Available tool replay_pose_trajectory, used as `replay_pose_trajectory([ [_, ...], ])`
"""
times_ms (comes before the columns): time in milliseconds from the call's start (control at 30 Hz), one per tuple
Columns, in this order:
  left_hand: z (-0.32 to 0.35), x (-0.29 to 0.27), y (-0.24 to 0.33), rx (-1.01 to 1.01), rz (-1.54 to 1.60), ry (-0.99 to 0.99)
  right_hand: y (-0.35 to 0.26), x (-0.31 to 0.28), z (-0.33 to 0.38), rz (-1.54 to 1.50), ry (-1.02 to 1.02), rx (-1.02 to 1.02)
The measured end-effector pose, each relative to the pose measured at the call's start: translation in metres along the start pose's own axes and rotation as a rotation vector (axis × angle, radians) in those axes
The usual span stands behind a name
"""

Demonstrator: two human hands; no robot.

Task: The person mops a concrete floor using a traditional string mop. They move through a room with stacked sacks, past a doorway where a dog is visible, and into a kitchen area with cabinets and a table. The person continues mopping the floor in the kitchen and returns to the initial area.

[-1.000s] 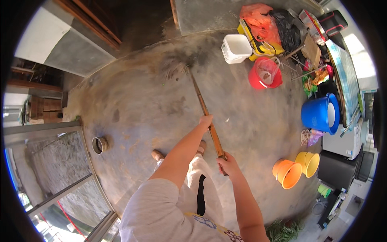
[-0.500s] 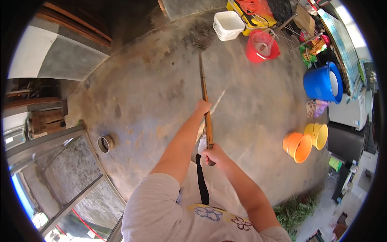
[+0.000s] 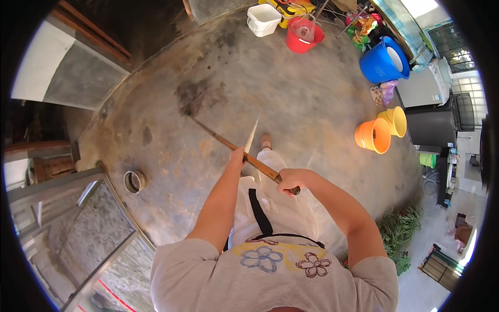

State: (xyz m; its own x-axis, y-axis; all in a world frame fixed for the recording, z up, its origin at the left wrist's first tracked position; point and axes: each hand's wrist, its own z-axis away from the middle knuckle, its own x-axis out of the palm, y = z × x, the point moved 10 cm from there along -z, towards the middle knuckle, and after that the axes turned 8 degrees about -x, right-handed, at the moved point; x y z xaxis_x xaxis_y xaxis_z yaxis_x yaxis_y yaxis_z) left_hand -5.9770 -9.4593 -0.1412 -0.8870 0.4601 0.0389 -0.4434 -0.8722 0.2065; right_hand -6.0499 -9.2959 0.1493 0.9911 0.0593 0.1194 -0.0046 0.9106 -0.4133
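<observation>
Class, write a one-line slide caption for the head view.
Both hands, left hand ahead of right hand, grip a wooden broom handle, its head on the concrete floor.

Both hands, left hand point(image 3: 238, 155) and right hand point(image 3: 289, 181), around a wooden broom handle point(image 3: 228, 143) over concrete floor point(image 3: 312, 104).

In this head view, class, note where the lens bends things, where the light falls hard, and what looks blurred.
Head view: fisheye curves the grey wall and gate frame near the dark rim; strong sun lights the concrete floor and buckets, washing out the top right; the broom head is smeared; both hands, left hand and right hand, on the wooden handle look sharp.
</observation>
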Motion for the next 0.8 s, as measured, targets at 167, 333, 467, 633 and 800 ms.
replay_pose_trajectory([
  [167,0.034,-0.055,-0.094,-0.127,0.364,0.06,0.015,0.045,0.0,0.392,-0.143,-0.016],
  [333,0.035,-0.08,-0.19,-0.155,0.39,0.1,0.018,0.109,-0.032,1.221,0.383,-0.618],
  [467,0.045,-0.039,-0.216,-0.16,0.331,0.168,0.066,0.085,-0.044,1.025,0.423,-0.507],
  [633,0.027,0.054,-0.226,-0.059,0.173,0.302,0.142,-0.01,-0.001,0.779,0.395,-0.527],
  [800,0.008,0.175,-0.244,-0.017,-0.03,0.498,0.244,-0.108,0.051,0.547,0.465,-0.439],
])
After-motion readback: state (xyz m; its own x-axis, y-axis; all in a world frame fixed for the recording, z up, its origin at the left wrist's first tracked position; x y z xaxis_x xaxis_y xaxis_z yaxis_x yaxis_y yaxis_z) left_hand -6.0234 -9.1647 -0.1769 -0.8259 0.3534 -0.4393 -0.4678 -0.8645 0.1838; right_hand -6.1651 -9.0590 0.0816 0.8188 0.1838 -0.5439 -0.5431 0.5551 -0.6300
